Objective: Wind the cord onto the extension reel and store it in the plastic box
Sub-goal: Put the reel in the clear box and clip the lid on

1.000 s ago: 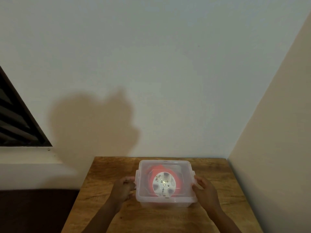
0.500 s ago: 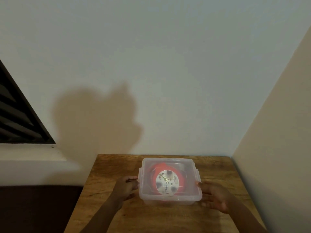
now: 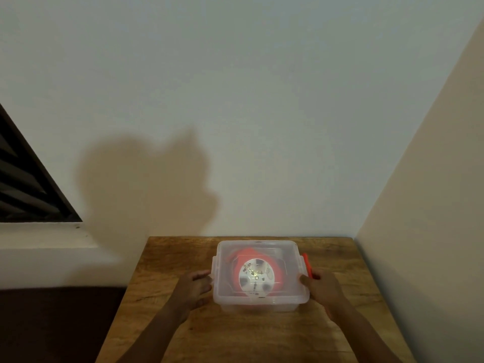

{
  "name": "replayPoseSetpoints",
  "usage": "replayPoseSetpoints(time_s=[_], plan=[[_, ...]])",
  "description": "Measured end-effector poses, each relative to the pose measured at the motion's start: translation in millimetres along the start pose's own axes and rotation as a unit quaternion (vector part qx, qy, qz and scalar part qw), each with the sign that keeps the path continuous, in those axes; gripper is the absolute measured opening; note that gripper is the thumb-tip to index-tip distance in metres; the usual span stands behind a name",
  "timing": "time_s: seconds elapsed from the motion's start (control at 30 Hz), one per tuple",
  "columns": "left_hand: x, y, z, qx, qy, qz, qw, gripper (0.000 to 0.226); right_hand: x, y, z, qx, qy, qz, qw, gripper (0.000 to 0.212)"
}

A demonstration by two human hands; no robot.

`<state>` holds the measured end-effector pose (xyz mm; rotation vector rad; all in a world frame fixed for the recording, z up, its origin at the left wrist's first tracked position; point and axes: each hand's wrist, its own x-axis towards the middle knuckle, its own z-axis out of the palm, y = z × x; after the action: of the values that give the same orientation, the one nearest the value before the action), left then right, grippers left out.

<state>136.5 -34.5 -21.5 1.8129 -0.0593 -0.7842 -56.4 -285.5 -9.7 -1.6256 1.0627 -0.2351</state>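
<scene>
The clear plastic box [image 3: 289, 302] sits on the wooden table [image 3: 235, 336] with its lid on. Inside lies the orange extension reel [image 3: 278, 271]; its white round face points up and glares in the light. My left hand [image 3: 195, 286] presses against the box's left side at the latch, fingers curled. Against the right side rests my right hand [image 3: 323, 286], its fingertips at a narrow orange clip [image 3: 306, 263] that stands along the lid's right edge. No cord shows outside the box.
The table stands in a corner, with a white wall behind it and a beige wall [image 3: 424, 205] close on the right. A dark louvred window [image 3: 23, 189] with a white ledge is at the left. A dark floor lies to the left of the table.
My right hand has come back in from a spread, lifted pose to the box's right edge, where an orange clip now shows. My left hand stays at the left latch.
</scene>
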Motion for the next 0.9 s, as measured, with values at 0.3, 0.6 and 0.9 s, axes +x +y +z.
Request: replayPoseSetpoints(time_s=[0.3, 0.6, 0.9], plan=[[-12, 6, 4, 0.021, -0.042, 0.013, 0.999, 0.043, -10, -3, 25, -0.279, 0.104, -0.112, 0.948, 0.018], [-17, -6, 4, -0.024, -0.097, 0.024, 0.995, 0.022, -12, 13, 37, -0.205, 0.128, -0.153, 0.958, 0.026], [-8, -7, 10, 0.033, 0.03, 0.101, 0.994, 0.02, -18, 16, 36, -0.182, 0.13, -0.195, 0.955, 0.03]])
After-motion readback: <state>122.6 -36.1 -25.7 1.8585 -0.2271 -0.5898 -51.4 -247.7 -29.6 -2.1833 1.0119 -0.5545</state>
